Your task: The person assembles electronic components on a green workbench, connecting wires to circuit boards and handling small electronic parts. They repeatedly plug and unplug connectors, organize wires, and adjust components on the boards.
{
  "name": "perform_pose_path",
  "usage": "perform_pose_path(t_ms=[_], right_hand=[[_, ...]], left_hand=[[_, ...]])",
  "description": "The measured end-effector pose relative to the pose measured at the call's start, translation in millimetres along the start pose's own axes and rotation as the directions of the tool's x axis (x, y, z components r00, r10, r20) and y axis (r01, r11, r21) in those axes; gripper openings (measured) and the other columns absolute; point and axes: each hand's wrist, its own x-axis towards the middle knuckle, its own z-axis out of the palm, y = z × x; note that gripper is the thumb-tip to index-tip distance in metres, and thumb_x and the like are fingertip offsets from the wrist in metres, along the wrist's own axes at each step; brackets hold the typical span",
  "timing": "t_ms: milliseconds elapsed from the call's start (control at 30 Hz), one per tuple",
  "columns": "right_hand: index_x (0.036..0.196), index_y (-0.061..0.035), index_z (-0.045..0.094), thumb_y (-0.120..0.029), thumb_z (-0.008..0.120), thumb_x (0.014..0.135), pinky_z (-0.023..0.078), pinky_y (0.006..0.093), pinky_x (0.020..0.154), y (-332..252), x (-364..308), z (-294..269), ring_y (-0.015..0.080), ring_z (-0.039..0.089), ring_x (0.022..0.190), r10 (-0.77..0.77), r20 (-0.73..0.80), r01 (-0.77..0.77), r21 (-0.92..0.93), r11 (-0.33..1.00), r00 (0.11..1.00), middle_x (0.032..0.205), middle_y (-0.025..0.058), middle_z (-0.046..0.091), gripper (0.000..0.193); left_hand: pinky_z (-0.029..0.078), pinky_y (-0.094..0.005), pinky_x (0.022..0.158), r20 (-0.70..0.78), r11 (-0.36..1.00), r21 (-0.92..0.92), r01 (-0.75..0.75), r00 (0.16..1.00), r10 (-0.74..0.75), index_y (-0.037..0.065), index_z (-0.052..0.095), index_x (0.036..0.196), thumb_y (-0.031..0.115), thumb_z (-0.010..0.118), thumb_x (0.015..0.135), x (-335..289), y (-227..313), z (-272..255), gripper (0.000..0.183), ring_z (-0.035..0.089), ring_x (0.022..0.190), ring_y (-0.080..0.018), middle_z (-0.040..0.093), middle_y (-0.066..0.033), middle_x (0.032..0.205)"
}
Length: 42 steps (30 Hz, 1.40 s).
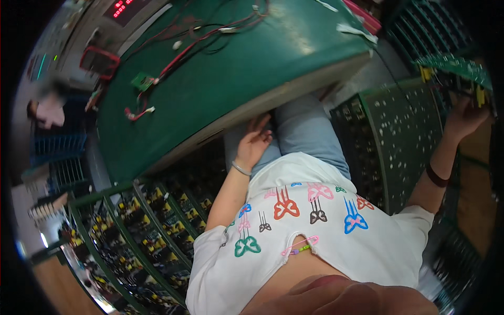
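Note:
My left hand (254,146) rests above my lap, palm partly up with its fingers loosely apart and nothing in them. It is just below the front edge of the green-topped workbench (231,79). Off to the far right, my right hand (467,116) is closed on the lower side of a green circuit board (454,65) with yellow parts. The board is held beside a dark green slotted rack (428,31). Exactly how the fingers grip the board is partly hidden near the picture's rim.
Red and black leads (184,52) and a small green board (142,81) lie on the bench. A display unit (125,9) stands behind. Racks full of circuit boards (136,226) are at my left; a dark perforated panel (407,142) stands right. Another person (50,110) is far left.

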Motion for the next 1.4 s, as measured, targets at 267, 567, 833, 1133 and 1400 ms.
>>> perform_pose_path(t_ms=[267, 567, 833, 1133, 1400], right_hand=[[0.113, -0.0015, 0.061, -0.025, 0.065, 0.099, 0.041, 0.0185, 0.045, -206.0, 17.8, 162.7, 0.0028, 0.053, 0.058, 0.019, 0.543, -0.372, 0.548, 0.750, 0.839, 0.083, 0.0019, 0.065, 0.027], [0.094, 0.0012, 0.055, -0.037, 0.069, 0.093, 0.039, 0.0279, 0.035, -222.1, -29.4, 193.5, 0.0122, 0.054, 0.043, 0.212, 0.932, -0.467, -0.053, 0.883, 0.295, 0.060, 0.0053, 0.057, 0.040], [0.087, 0.0022, 0.059, -0.036, 0.069, 0.091, 0.045, 0.0338, 0.035, -210.8, -12.0, 180.5, 0.0198, 0.061, 0.043, 0.446, 0.890, -0.327, -0.397, 0.858, 0.088, 0.064, 0.0118, 0.062, 0.040], [0.087, 0.0086, 0.067, -0.040, 0.071, 0.085, 0.056, 0.0319, 0.044, -246.8, -19.2, 282.5, 0.0199, 0.065, 0.046, 0.476, 0.877, -0.239, -0.477, 0.846, -0.064, 0.060, 0.0142, 0.066, 0.049], [0.091, 0.0075, 0.066, -0.027, 0.058, 0.095, 0.061, 0.0303, 0.053, -268.1, -16.0, 271.5, 0.0198, 0.072, 0.057, 0.299, 0.954, -0.383, -0.283, 0.879, -0.017, 0.073, 0.0136, 0.072, 0.036]], left_hand=[[0.047, -0.0408, 0.098, 0.193, 0.999, -0.039, -0.007, 0.981, 0.015, 0.018, 0.041, 0.151, 0.013, 0.048, 0.099, -5.4, 0.7, -22.5, 0.052, 0.060, 0.111, -0.0232, 0.046, -0.0160, 0.150], [0.047, -0.0391, 0.100, 0.337, 0.988, -0.143, 0.051, 0.941, 0.001, 0.016, 0.038, 0.152, 0.014, 0.046, 0.101, -3.0, 2.7, -26.2, 0.052, 0.059, 0.114, -0.0244, 0.045, -0.0169, 0.151], [0.046, -0.0391, 0.099, 0.351, 0.984, -0.161, 0.073, 0.936, -0.012, 0.016, 0.039, 0.152, 0.014, 0.048, 0.099, -1.7, 3.1, -25.2, 0.054, 0.059, 0.111, -0.0247, 0.046, -0.0173, 0.150], [0.047, -0.0409, 0.100, 0.400, 0.983, -0.169, 0.066, 0.917, 0.007, 0.013, 0.036, 0.153, 0.015, 0.049, 0.098, -4.6, 9.7, -27.0, 0.056, 0.058, 0.115, -0.0263, 0.044, -0.0184, 0.150], [0.048, -0.0417, 0.100, 0.313, 0.991, -0.127, 0.039, 0.950, 0.002, 0.013, 0.033, 0.155, 0.015, 0.048, 0.099, -12.9, 15.6, -28.3, 0.058, 0.058, 0.115, -0.0271, 0.044, -0.0183, 0.150]])
